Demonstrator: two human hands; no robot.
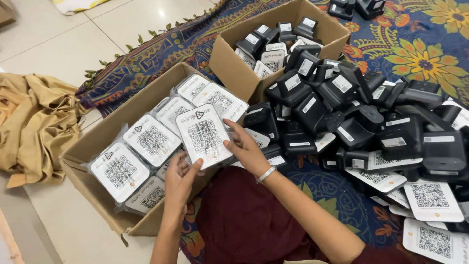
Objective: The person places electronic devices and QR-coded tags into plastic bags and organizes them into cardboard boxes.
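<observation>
Holding a bagged code plate over the near carton

Gripping from both sides, the left hand (180, 180) pinches the near edge of a white code plate in a clear bag (204, 135), while the right hand (246, 149), a bangle (266, 173) at its wrist, closes fingers on its right edge. This plate hangs tilted above the near cardboard box (93, 142), where similar bagged plates (137, 156) lie in overlapping rows. Further right, a second cardboard box (234, 68) holds black devices, and a heap of black devices (371, 117) spreads over the patterned floor cloth (420, 49), with loose white plates (430, 200) nearby
</observation>
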